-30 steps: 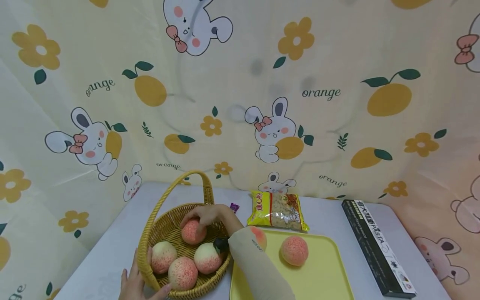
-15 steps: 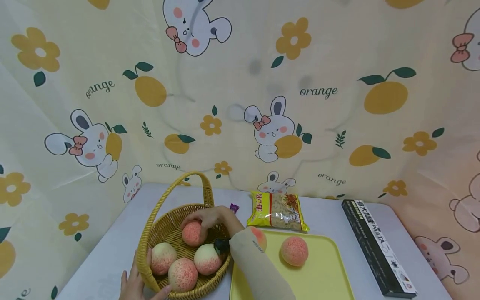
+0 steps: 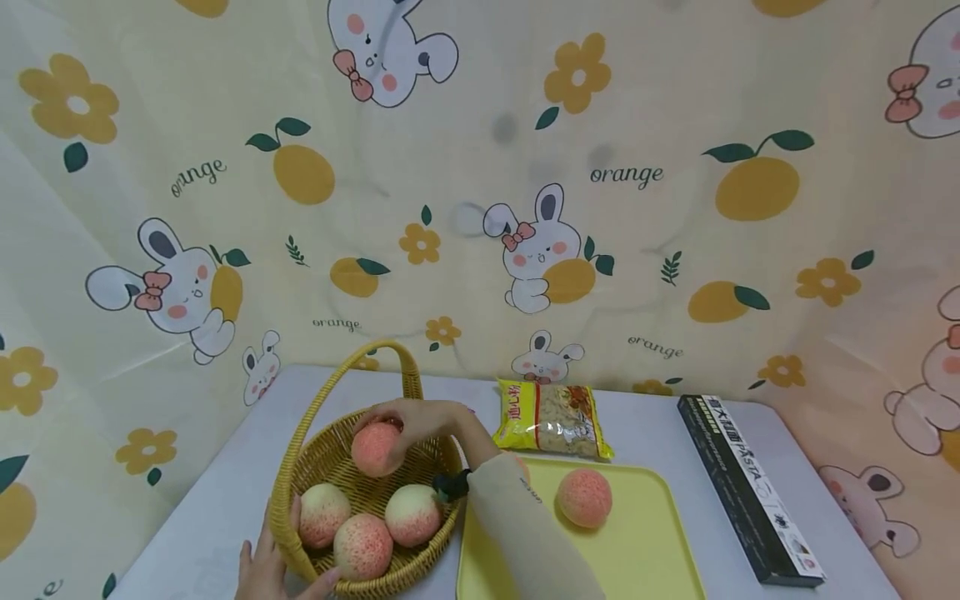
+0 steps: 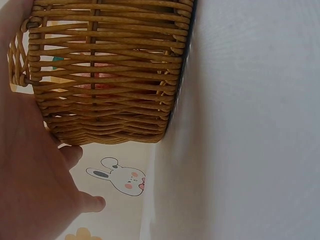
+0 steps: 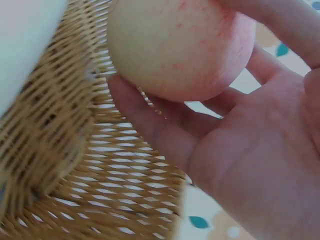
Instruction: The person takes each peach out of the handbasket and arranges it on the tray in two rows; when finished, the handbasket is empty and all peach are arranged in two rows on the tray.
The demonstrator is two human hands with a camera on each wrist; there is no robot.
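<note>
A wicker basket with a tall handle stands on the table at the near left, with three peaches inside. My right hand grips a fourth peach from above, lifted just over the basket's rim; fingers curl round it in the right wrist view. My left hand rests flat against the basket's outer wall, fingers straight. A yellow tray to the right of the basket carries one peach; another is mostly hidden behind my right sleeve.
A yellow bag of pasta lies behind the tray. A long black pasta box lies along the right side of the table. A printed rabbit-and-orange cloth hangs close behind the grey table.
My right hand has raised the peach from the basket's floor up to rim height. The left hand stays against the basket.
</note>
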